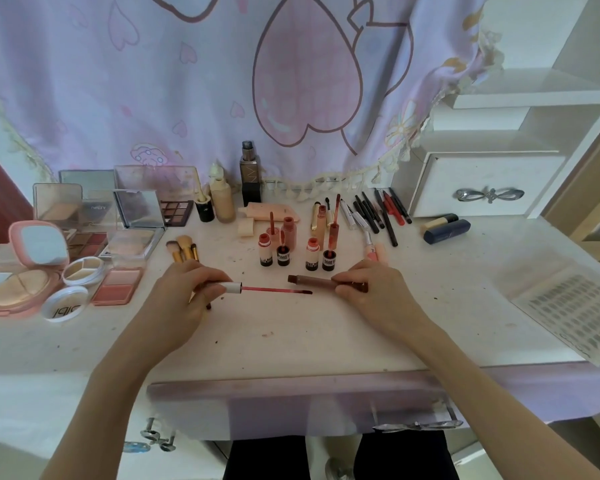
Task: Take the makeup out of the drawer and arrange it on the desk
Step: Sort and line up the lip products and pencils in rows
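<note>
Head view — left hand [184, 289] pinches the wand [274, 290], right hand [371, 289] grips the tube [317, 280].

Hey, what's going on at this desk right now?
A person is holding a lip gloss pulled apart over the desk. The left hand grips the wand by its white cap; the right hand holds the dark tube, its opening facing the wand tip. Palettes, brushes, bottles and pencils are already laid out behind.

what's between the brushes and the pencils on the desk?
Head view: between the brushes and pencils stands a cluster of opened lip glosses.
</note>
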`<state>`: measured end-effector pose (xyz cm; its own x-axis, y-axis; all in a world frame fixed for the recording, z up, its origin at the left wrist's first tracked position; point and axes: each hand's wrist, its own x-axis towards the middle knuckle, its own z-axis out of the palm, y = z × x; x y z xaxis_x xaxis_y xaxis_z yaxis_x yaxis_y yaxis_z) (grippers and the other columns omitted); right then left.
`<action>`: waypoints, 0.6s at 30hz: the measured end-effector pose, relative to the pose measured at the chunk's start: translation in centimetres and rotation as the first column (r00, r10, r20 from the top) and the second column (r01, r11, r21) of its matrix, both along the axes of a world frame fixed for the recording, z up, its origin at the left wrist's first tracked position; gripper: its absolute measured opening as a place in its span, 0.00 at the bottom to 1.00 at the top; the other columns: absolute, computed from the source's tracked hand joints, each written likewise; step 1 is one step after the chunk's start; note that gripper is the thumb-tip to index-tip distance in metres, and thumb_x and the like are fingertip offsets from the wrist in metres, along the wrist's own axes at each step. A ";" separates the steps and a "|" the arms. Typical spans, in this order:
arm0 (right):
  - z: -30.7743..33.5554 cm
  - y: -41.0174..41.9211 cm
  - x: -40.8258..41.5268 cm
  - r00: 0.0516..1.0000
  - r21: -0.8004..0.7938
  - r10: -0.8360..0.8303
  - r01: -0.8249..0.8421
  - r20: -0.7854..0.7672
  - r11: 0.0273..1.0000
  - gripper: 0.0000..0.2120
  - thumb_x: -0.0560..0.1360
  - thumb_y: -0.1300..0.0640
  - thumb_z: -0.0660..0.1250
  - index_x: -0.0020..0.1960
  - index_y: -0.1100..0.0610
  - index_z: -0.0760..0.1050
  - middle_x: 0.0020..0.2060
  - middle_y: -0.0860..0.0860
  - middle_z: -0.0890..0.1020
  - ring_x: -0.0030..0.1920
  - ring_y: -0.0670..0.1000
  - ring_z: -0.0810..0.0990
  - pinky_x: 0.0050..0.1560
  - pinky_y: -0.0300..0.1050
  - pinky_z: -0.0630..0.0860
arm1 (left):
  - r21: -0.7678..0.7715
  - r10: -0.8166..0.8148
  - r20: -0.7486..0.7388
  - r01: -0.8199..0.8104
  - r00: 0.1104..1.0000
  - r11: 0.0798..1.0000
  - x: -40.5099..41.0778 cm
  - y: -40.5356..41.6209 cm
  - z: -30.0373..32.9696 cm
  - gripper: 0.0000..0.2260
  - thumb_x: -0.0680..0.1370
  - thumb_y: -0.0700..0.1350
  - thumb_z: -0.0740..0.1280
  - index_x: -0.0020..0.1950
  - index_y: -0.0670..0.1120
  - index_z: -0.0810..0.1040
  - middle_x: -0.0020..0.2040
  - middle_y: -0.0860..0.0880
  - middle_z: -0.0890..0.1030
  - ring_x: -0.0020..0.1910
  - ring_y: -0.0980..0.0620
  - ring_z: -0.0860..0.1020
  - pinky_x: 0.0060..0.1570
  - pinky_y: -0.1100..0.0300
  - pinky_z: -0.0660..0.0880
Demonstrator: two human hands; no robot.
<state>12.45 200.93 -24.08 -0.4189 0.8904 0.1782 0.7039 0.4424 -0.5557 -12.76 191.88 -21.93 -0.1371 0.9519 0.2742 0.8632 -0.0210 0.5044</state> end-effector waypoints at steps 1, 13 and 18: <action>0.0 0.1 -0.2 1.000 0.004 0.009 -0.009 0.003 1.000 0.12 0.76 0.55 0.65 0.58 0.52 0.79 0.48 0.47 0.77 0.47 0.42 0.68 0.47 0.27 0.61 | -0.001 0.007 -0.005 -0.007 1.000 1.000 -0.2 0.0 0.1 0.08 0.78 0.40 0.63 0.54 0.44 0.79 0.42 0.54 0.71 0.44 0.54 0.67 0.39 0.67 0.61; -0.5 -0.1 -0.8 0.994 0.110 -0.032 0.043 -0.105 0.993 0.09 0.73 0.63 0.68 0.51 0.56 0.82 0.46 0.46 0.76 0.43 0.40 0.71 0.48 0.17 0.61 | 0.017 0.045 0.014 -0.045 0.999 0.999 -0.6 -0.1 -0.3 0.08 0.77 0.40 0.64 0.53 0.46 0.79 0.40 0.58 0.70 0.43 0.55 0.67 0.38 0.69 0.60; -0.4 -0.1 -1.1 0.987 0.130 -0.040 0.061 -0.159 0.990 0.08 0.72 0.65 0.68 0.49 0.59 0.82 0.47 0.51 0.79 0.45 0.45 0.75 0.52 0.25 0.68 | 0.009 0.034 0.025 -0.034 0.999 0.999 0.1 0.5 -0.5 0.08 0.77 0.40 0.64 0.54 0.46 0.79 0.40 0.57 0.70 0.45 0.53 0.69 0.41 0.67 0.62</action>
<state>11.39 200.81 -24.51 -0.3322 0.8733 0.3564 0.6367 0.4864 -0.5984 -12.68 192.38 -22.46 -0.1758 0.9439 0.2794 0.8509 0.0030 0.5254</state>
